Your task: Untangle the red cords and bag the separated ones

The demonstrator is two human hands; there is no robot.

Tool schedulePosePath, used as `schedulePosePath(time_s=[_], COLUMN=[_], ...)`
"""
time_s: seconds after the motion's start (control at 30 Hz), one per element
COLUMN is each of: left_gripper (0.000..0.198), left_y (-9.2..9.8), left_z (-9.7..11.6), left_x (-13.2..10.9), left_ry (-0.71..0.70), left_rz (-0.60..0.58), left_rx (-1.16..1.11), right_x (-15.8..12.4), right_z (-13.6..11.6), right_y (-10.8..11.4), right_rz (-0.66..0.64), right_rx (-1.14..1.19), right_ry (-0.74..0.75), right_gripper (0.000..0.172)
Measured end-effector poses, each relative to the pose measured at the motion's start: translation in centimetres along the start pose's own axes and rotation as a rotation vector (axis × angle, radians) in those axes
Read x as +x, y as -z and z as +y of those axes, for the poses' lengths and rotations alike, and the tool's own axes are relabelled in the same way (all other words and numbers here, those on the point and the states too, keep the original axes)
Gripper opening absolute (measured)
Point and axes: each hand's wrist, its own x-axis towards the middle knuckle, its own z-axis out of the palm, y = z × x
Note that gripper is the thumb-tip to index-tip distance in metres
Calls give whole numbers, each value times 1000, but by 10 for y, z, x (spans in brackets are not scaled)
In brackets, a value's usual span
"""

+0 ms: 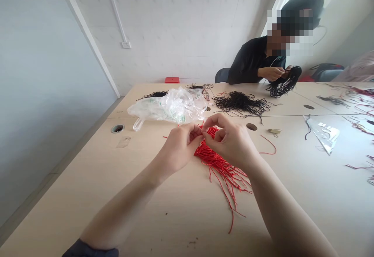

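Observation:
A bundle of thin red cords (209,156) lies on the table under my hands, its loose ends fanned toward me and to the right. Above its far end, my left hand (184,142) is closed in a pinch on a red cord, thumb against forefinger. My right hand (230,138) pinches at the same spot, and the fingertips of both hands meet. The short piece of cord between them is mostly hidden by the fingers. Small red ends poke out beyond my left hand.
Behind my hands lies a crumpled clear plastic bag (172,107). A black cord pile (241,103) sits farther back. A brass-coloured clip (275,132) and a clear triangular sheet (325,134) are to the right. Across the table a person (248,60) handles black cords.

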Motion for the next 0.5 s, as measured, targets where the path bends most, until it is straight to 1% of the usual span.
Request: schedulePosePath(time_s=[0.07, 0.13, 0.23, 0.37, 0.5], left_gripper=[19, 21, 21, 19, 21], left_y=[2, 2, -1, -5, -3], left_z=[-2, -4, -5, -4, -2], left_x=[2, 3, 5, 5, 4], left_ry=[16, 10, -28, -68, -70], left_rz=[-48, -69, -36, 48, 79], left_rx=[-90, -186, -278, -301, -309], right_x=[2, 5, 9, 11, 11], right_z=[5, 9, 11, 13, 16], right_y=[0, 1, 1, -2, -7], right_rz=[-33, -41, -42, -17, 5], right_rx=[188, 382, 587, 746, 803], right_ry=[-70, -133, -198, -240, -239], right_gripper=[15, 19, 20, 24, 26])
